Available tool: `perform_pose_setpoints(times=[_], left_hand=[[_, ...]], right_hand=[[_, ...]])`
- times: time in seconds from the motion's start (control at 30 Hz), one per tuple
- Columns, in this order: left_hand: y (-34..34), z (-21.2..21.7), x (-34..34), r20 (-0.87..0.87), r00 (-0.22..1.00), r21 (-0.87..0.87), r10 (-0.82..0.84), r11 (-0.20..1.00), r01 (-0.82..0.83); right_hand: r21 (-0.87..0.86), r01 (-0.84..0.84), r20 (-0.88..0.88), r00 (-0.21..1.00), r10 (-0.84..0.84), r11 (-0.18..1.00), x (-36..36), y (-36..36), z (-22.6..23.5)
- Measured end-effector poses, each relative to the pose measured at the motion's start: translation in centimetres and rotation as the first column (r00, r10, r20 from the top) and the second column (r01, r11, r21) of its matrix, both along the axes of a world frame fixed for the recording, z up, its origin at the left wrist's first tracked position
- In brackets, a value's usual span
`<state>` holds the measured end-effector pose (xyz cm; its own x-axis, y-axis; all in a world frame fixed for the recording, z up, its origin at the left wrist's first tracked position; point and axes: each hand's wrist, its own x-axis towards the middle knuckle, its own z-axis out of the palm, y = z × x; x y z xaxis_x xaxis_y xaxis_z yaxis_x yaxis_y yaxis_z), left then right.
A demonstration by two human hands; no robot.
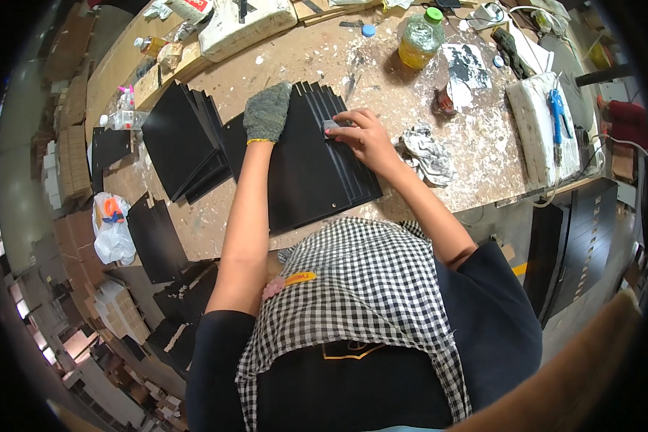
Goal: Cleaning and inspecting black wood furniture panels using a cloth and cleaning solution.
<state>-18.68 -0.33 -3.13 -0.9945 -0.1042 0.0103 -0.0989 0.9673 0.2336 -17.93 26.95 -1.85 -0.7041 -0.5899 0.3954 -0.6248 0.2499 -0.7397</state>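
Pressing flat, palm down, on a fanned stack of thin black rectangular sheets (309, 173): the left hand (267, 111), covered in a grey knitted glove with a yellow cuff, fingers spread open and closing on nothing, only weighing on the upper left part of the stack. Pinching a small grey block (332, 127), perhaps a sanding or rubbing pad, against the stepped edges of the same sheets: the bare right hand (363, 137), fingers curled around the block, thumb side toward the gloved hand.

Lying directly under both hands, the stack, with its long axis running away from the body and leaning slightly to the right, the sheet edges stepping out toward the right hand's side. Sitting just left of the right hand's fingertips and just right of the gloved hand, the block, so nearer by far to the right hand, which is already gripping it. Lying just beyond the right wrist on the paint-spattered wooden table (295, 61), a crumpled grey-white rag (428, 153). Resting to the left of the gloved hand, a second fan of black sheets (180, 140). Standing farther off, ahead of the right hand, a clear plastic bottle with a green cap and yellowish liquid (420, 37). Showing whether the block is moving or at rest: not possible from one view.
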Motion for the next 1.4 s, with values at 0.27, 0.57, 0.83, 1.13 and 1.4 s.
perform_pose_setpoints(times=[0.27,0.57,0.83,1.13,1.4], left_hand=[[0.0,-0.5,0.1,-0.043,0.999,0.014,0.011,1.0,-0.011],[-0.1,-0.1,0.2,-0.042,0.998,0.05,0.055,0.997,-0.053],[0.2,-0.4,-0.3,-0.083,0.996,-0.007,-0.019,1.0,0.019],[-2.0,-2.4,1.4,-0.137,0.949,-0.308,-0.282,0.923,0.23],[0.1,0.1,-0.4,0.017,0.999,0.065,0.04,0.997,-0.041]], right_hand=[[-0.01,0.011,-0.139,0.99,-0.013,1.0,0.4,-0.3,-0.2],[-0.048,0.077,0.006,0.997,-0.077,0.996,0.4,-1.4,-0.8],[-0.105,0.16,-0.014,0.987,-0.162,0.982,-6.5,-6.3,-2.9],[-0.222,0.161,-0.078,0.98,-0.182,0.962,-5.2,1.0,5.7],[0.147,0.875,-0.154,0.48,-0.864,0.461,-16.9,20.6,0.3]])
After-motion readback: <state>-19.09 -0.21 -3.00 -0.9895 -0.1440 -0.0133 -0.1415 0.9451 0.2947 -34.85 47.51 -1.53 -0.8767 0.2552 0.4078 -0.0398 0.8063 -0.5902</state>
